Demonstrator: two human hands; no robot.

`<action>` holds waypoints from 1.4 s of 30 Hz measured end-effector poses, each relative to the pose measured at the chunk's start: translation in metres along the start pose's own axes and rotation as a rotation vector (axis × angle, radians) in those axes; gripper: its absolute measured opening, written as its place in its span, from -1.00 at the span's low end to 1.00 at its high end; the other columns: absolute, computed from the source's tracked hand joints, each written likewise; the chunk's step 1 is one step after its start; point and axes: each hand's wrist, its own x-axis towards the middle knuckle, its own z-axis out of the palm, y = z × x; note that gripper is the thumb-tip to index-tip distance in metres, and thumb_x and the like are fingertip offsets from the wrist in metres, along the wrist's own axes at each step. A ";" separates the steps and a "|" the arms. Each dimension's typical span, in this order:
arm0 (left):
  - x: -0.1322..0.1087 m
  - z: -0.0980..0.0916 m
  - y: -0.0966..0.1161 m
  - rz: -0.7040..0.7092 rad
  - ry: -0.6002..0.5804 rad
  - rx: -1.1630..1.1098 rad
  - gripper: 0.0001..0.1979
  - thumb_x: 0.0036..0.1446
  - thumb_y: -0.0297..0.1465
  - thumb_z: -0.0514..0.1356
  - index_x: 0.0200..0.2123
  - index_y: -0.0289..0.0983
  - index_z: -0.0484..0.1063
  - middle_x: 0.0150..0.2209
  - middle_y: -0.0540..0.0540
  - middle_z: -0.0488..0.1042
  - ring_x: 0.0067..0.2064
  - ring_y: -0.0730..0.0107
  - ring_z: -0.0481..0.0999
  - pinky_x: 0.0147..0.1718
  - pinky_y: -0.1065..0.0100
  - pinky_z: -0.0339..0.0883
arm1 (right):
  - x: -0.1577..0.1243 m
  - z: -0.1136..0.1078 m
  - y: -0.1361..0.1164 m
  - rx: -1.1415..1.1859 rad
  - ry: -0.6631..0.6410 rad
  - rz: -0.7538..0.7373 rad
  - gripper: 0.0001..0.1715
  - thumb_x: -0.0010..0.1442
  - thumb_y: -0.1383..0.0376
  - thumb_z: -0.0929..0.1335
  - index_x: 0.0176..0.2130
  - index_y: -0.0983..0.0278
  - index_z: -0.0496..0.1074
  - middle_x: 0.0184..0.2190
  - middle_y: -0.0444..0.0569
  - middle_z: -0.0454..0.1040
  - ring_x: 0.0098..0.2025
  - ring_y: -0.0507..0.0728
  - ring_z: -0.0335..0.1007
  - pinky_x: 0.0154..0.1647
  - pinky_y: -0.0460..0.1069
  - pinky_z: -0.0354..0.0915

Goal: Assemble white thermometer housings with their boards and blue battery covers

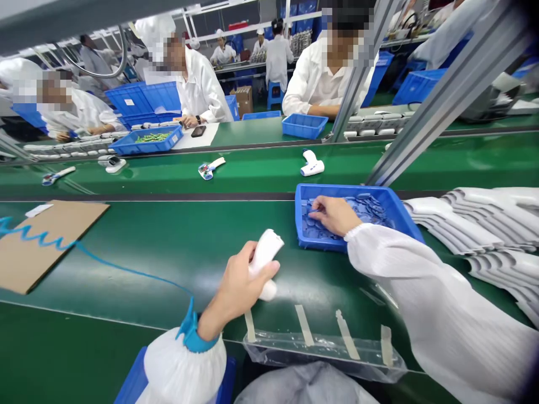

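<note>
Head view. Our left hand (240, 283) is clamped around a white plastic housing (265, 264), probably a handheld thermometer's, with the fingers wrapped round its lower part and the upper end left exposed. Our right hand (334, 216) rests among loose blue discs (362, 209) in a blue tray (404, 209); we cannot tell whether it has hold of one. The tray sits on the green surface (168, 264) just beside a stack of white shells (471, 224), probably to keep both within the right hand's reach. A blue wrist strap (191, 334) leads through a coiled blue cord (37, 233), likely for static grounding. A clear plastic bag (324, 350) is taped to the surface edge nearest us. We can read no brand or label. Co-workers (324, 67) sit across the belt.
</note>
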 end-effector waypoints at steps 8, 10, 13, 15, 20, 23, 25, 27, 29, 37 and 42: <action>-0.004 0.014 0.027 0.125 -0.053 0.106 -0.90 0.28 -0.34 0.19 -0.16 -0.19 0.33 -0.25 0.00 0.46 -0.24 0.29 0.38 -0.23 0.29 0.16 | -0.099 -0.034 -0.043 0.751 -0.129 0.009 -0.45 0.16 -0.01 0.46 -0.01 0.30 0.51 -0.38 -0.03 0.57 -0.34 0.12 0.52 -0.18 0.04 0.47; -0.003 0.018 0.034 0.193 -0.036 0.196 -0.92 0.28 -0.40 0.18 -0.17 -0.19 0.32 -0.23 0.01 0.47 -0.22 0.27 0.38 -0.22 0.28 0.14 | -0.119 -0.037 -0.055 0.860 -0.175 0.052 -0.38 0.09 -0.05 0.50 -0.01 0.30 0.51 -0.42 -0.03 0.56 -0.36 0.11 0.50 -0.23 0.03 0.48; -0.001 0.024 0.038 0.260 -0.021 0.255 -0.91 0.30 -0.43 0.18 -0.22 -0.19 0.28 -0.24 0.01 0.46 -0.24 0.26 0.37 -0.25 0.27 0.12 | -0.133 -0.040 -0.066 0.966 -0.224 0.063 -0.45 0.13 -0.06 0.48 -0.06 0.27 0.55 -0.45 -0.04 0.55 -0.36 0.10 0.49 -0.27 0.01 0.48; 0.000 0.027 0.039 0.299 -0.004 0.271 -0.91 0.31 -0.43 0.17 -0.23 -0.19 0.26 -0.25 0.01 0.46 -0.25 0.26 0.37 -0.26 0.27 0.12 | -0.136 -0.040 -0.069 0.993 -0.187 0.046 -0.51 0.16 -0.04 0.47 -0.07 0.24 0.58 -0.39 -0.04 0.56 -0.36 0.08 0.48 -0.27 0.00 0.48; 0.001 0.031 0.037 0.359 0.014 0.320 -0.92 0.34 -0.42 0.15 -0.22 -0.20 0.25 -0.24 -0.01 0.46 -0.25 0.25 0.38 -0.25 0.25 0.13 | -0.143 -0.027 -0.068 0.916 -0.061 -0.036 -0.59 0.26 0.01 0.40 -0.03 0.19 0.59 -0.05 0.02 0.57 -0.32 0.06 0.51 -0.22 0.03 0.52; 0.003 0.032 0.035 0.401 -0.029 0.376 -0.94 0.37 -0.39 0.13 -0.14 -0.22 0.27 -0.19 -0.06 0.48 -0.23 0.22 0.40 -0.23 0.21 0.16 | -0.147 -0.017 -0.067 0.674 0.044 -0.166 -0.60 0.36 0.11 0.34 0.11 0.17 0.53 0.06 -0.03 0.57 -0.02 0.13 0.54 0.04 0.06 0.47; 0.004 0.033 0.032 0.453 -0.051 0.378 -0.86 0.42 -0.31 0.07 -0.05 -0.24 0.29 -0.14 -0.09 0.49 -0.20 0.22 0.42 -0.19 0.20 0.19 | -0.148 -0.012 -0.066 0.506 0.127 -0.291 -0.64 0.39 0.20 0.32 0.11 0.21 0.51 0.07 -0.03 0.56 0.08 0.12 0.50 0.14 0.03 0.40; 0.006 0.034 0.030 0.514 -0.032 0.403 -0.79 0.45 -0.26 0.01 -0.04 -0.26 0.31 -0.13 -0.11 0.49 -0.18 0.20 0.43 -0.18 0.18 0.20 | -0.148 -0.005 -0.063 0.381 0.218 -0.387 -0.69 0.41 0.28 0.28 0.05 0.27 0.52 0.00 -0.01 0.58 0.02 0.08 0.51 0.10 -0.02 0.40; 0.006 0.034 0.028 0.559 -0.018 0.478 -0.78 0.44 -0.26 0.01 -0.12 -0.28 0.34 -0.19 -0.12 0.49 -0.20 0.19 0.43 -0.19 0.16 0.20 | -0.150 0.003 -0.059 0.309 0.303 -0.423 -0.74 0.42 0.32 0.28 -0.01 0.30 0.51 -0.07 -0.01 0.59 -0.05 0.05 0.52 0.04 -0.07 0.39; 0.001 0.061 0.001 0.406 0.522 0.316 -0.65 0.44 -0.30 0.05 -0.44 -0.24 0.34 -0.45 -0.04 0.42 -0.36 0.34 0.35 -0.33 0.27 0.14 | -0.172 0.016 -0.043 0.182 0.246 -0.325 -0.77 0.44 0.21 0.26 0.01 0.23 0.41 -0.15 -0.07 0.57 -0.17 0.04 0.52 -0.14 -0.08 0.38; 0.014 0.076 -0.010 0.518 0.745 0.393 -0.51 0.35 -0.38 0.14 -0.67 -0.23 0.16 -0.67 0.02 0.25 -0.57 0.44 0.16 -0.50 0.24 -0.08 | -0.178 0.026 -0.051 0.110 0.076 -0.354 -0.60 0.47 0.05 0.17 -0.08 0.23 0.43 -0.34 -0.09 0.49 -0.45 0.07 0.40 -0.46 -0.02 0.23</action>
